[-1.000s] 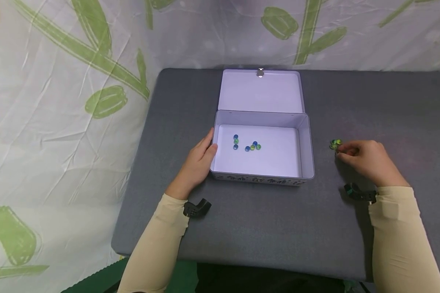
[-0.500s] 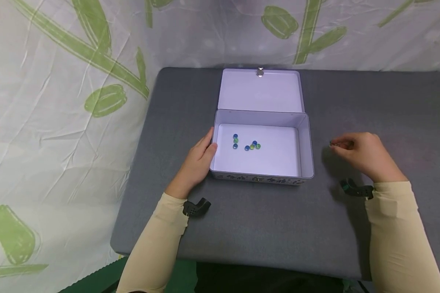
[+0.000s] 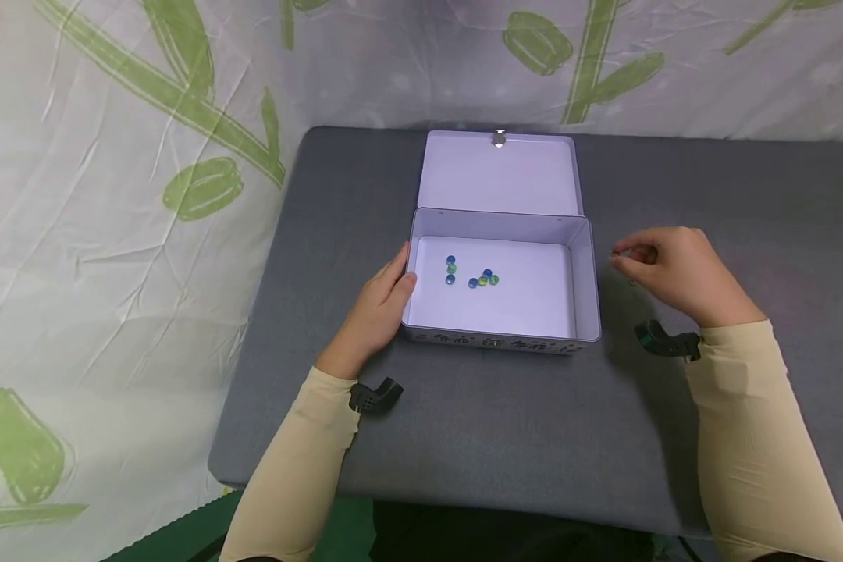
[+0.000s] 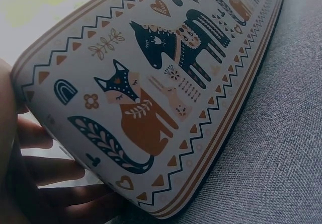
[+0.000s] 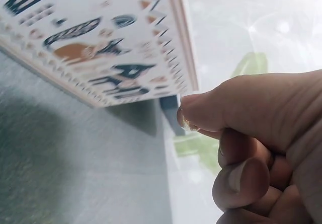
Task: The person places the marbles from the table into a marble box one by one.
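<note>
Lidded box with glass beads, clock directions taken from the box's centre in the head view. The open box [image 3: 527, 304] stands on a grey table [image 3: 499, 437], its lid [image 3: 499, 176] laid back at 12 o'clock, with a metal latch [image 3: 499, 139] at the lid's far edge. The left hand [image 3: 372, 316], between 8 and 9 o'clock, rests against the box's side wall with its fingers extended rather than curled. The right hand [image 3: 681, 269], at 3 o'clock and outside the box, pinches a small clear bead [image 5: 186, 122] between thumb and index finger; the other fingers are curled. On the box floor, a short row of three beads [image 3: 451, 269], blue, green and blue, lies towards 9 o'clock; a cluster of four beads [image 3: 484, 279], blue and yellow-green, lies close to the centre. A greenish speck [image 3: 632, 282], mostly hidden, shows below the right hand's thumb. Left wrist view: the box's outer wall bears a printed fox [image 4: 143, 123] and a dark horse [image 4: 186, 43]. A plant-patterned sheet [image 3: 407, 78] hangs beyond the table.
</note>
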`<state>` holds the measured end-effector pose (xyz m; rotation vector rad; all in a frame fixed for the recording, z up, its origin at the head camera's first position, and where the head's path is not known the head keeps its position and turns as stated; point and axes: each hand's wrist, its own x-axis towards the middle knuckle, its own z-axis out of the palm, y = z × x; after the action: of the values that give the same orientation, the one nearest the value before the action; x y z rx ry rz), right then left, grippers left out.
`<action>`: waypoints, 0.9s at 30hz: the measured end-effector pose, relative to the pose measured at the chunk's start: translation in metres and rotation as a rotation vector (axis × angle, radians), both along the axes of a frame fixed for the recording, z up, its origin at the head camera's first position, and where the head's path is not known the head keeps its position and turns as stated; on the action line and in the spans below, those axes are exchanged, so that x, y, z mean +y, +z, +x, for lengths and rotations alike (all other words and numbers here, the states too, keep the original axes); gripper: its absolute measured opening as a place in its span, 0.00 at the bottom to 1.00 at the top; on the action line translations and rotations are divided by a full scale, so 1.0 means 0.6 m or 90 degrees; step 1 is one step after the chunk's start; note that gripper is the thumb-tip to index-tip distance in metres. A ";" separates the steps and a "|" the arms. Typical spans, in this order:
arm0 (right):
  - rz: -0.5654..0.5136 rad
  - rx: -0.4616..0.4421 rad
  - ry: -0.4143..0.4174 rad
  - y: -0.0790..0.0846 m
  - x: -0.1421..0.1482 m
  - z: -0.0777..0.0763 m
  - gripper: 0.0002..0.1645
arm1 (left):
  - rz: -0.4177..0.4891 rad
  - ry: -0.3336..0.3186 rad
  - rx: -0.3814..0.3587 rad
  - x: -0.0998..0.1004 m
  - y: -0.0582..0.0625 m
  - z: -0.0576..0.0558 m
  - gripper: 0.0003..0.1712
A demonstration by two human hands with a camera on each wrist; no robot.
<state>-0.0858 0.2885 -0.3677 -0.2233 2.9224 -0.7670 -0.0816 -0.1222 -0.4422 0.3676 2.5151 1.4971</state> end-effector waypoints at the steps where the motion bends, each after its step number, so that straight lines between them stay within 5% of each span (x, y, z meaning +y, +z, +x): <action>1: -0.001 0.002 0.003 0.003 -0.003 -0.003 0.13 | 0.000 0.000 0.001 0.000 0.000 0.000 0.35; 15: -0.004 0.008 0.032 0.045 -0.054 -0.027 0.11 | 0.010 -0.002 -0.005 -0.001 0.000 -0.002 0.35; 27: -0.044 -0.010 0.082 0.043 -0.123 -0.053 0.10 | 0.005 -0.001 -0.005 0.000 -0.003 -0.003 0.36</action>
<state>-0.1179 0.2147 -0.3417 -0.4046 2.8364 -0.8448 -0.0835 -0.1223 -0.4441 0.3651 2.5034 1.5050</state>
